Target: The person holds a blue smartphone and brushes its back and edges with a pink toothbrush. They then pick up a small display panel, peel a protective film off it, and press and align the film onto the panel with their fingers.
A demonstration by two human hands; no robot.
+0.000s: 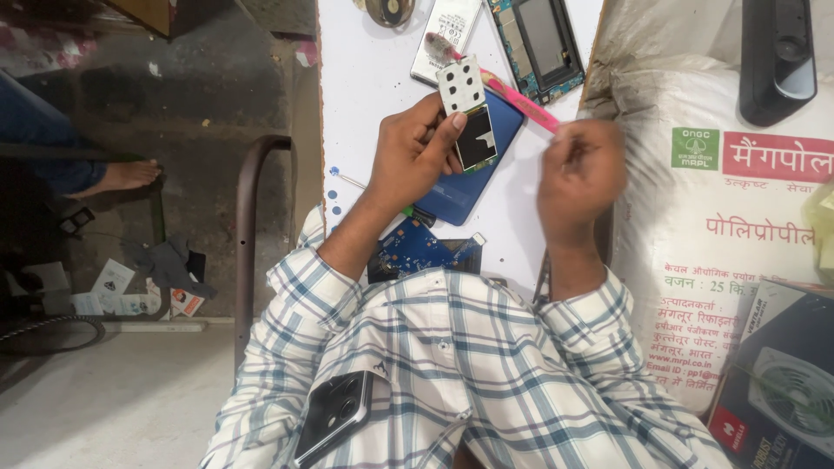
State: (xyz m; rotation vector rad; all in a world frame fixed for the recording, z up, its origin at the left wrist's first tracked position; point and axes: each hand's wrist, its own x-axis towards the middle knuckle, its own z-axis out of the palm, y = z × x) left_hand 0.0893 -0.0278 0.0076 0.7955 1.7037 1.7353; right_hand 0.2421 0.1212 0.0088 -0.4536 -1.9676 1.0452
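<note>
The left hand (415,156) pinches a small flat electronic part (469,117), white with dark dots at its upper end and a black-and-white panel below, thumb and fingers closed on its left edge, holding it upright above the white work table (365,78). Just behind the part, at about five o'clock from it, a dark blue rectangular phone body (469,187) lies flat on the table. The right hand (580,174), blurred, is closed around the lower end of a pink plastic brush (521,100), whose handle slants up toward ten o'clock, the bristled head lying near the top of the held part. At twelve o'clock from the hands lie a flat silver battery (439,30) and an opened phone frame with exposed blue circuit board (539,43). At six o'clock from the left hand, a blue printed circuit board (417,252) rests at the table edge. At three o'clock a white woven sack (721,226) fills the side, with a black oblong device (777,56) on it.
</note>
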